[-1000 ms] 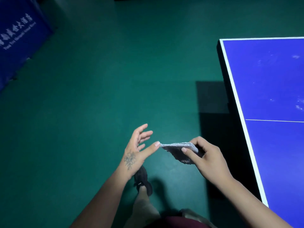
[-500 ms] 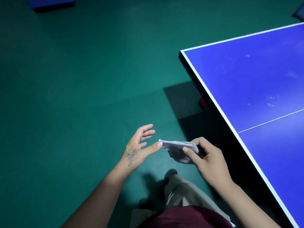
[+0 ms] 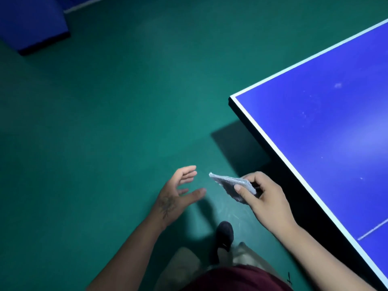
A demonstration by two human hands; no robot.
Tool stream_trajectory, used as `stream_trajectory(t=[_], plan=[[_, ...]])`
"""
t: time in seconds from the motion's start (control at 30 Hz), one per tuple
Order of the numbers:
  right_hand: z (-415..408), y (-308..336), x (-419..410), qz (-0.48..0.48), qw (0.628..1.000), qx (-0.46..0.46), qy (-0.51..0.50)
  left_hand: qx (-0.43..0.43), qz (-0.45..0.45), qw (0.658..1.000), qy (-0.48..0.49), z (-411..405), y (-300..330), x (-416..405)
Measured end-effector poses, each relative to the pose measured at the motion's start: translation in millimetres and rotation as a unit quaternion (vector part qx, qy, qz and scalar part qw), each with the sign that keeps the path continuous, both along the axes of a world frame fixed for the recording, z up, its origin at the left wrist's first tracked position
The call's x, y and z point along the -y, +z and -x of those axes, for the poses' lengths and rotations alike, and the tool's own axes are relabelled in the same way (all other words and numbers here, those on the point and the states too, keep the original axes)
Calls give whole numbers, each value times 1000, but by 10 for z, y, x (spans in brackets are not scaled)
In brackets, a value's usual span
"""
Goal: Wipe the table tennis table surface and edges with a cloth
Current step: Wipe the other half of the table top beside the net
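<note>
Gripping hand: the right hand (image 3: 265,198) pinched a folded grey terry cloth (image 3: 232,185) between thumb and curled fingers, at 6 o'clock in the view.
Cloth: it was held in the air over the floor, its free corner pointing toward 9 o'clock, just beside the table's edge and not touching it.
Other hand: the left hand (image 3: 177,196) had its fingers spread and relaxed, holding nothing, near the cloth's corner but apart from it; a dark tattoo marked its back.
Table: the blue table tennis table with white border lines (image 3: 273,143) filled 3 o'clock, pale smudges scattered on its top.
Floor: dark green floor (image 3: 105,122); a black shoe (image 3: 224,234) at 6 o'clock; a blue padded barrier (image 3: 31,22) at 10 o'clock.
</note>
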State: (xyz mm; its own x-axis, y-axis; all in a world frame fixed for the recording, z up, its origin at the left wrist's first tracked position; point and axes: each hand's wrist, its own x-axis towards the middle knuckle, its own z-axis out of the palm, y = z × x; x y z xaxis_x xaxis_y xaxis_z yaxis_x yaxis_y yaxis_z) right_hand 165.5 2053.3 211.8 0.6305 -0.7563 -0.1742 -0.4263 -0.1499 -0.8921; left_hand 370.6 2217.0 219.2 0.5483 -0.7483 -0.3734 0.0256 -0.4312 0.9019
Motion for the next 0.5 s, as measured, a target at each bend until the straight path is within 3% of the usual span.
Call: stream_trajectory(t=[0.23,0.4,0.5], plan=[[-1278,62,892,-11,1000,5,-20,-46,51,997,30,-1237,-1,891],[-2089,-67,1286,-47,996,27,-75,-51,52,997,-36,-2251,-159,1514],[-2642,-34,1462,-3,990,9,-139,-51,45,993,-98,-2960,-154,2013]])
